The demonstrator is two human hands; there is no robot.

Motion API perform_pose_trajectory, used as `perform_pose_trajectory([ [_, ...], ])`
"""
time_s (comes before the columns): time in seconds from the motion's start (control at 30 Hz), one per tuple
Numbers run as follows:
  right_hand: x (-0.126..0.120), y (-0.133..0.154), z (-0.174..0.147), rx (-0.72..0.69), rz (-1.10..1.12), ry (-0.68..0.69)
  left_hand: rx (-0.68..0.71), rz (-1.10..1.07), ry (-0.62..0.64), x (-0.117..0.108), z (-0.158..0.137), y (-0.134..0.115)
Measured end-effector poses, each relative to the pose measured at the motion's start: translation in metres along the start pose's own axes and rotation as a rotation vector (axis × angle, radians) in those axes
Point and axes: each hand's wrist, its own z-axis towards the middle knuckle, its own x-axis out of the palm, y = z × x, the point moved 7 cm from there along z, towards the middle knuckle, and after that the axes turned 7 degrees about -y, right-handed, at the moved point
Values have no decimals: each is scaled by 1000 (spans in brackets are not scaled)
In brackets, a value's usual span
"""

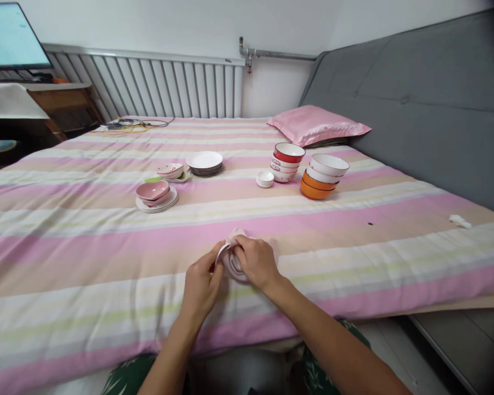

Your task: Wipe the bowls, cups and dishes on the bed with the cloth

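Note:
Near the front edge of the bed lies a pale pink cloth [235,267], rolled or coiled in loose layers. My left hand [203,282] pinches the left edge of the cloth between thumb and fingers. On the other side, my right hand [257,260] grips its upper part, with the fingers bent over the fabric. Both hands are closed and close together, the coil of cloth showing between them. Part of the cloth is hidden behind my right hand.
On the striped bedsheet [214,211] stand stacked pink bowls [152,191], dark-edged plates [205,160], small white dishes [265,178], red-and-white bowls [287,159] and orange-and-white bowls [323,175]. A pink pillow [315,123] lies by the grey headboard [415,88]. Cables [135,125] lie at the far left.

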Motion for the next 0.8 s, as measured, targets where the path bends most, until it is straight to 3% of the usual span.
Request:
perform_pose_trajectory([
  [0.1, 0, 6, -3, -110, -36, 5, -6, 97, 45, 2, -1, -2],
  [0.17, 0, 8, -3, -123, 4, -5, -44, 36, 58, 4, -1, -2],
  [0.27, -4, 8, -3, -80, 115, -89, -185, -306, 44, 9, -2, -2],
  [0.37, -14, 8, -5, -53, 183, -264, -433, -673, -1, 17, -7, 3],
  [0.5, -24, 15, -11, -171, 116, -428, -626, -934, -47, 22, -13, 6],
  [0.67, -17, 31, -13, -415, 90, -362, -666, -1078, -72, 17, -12, 11],
  [0.8, -12, 37, -13, -488, 118, -291, -650, -1285, -82, 12, -5, 6],
])
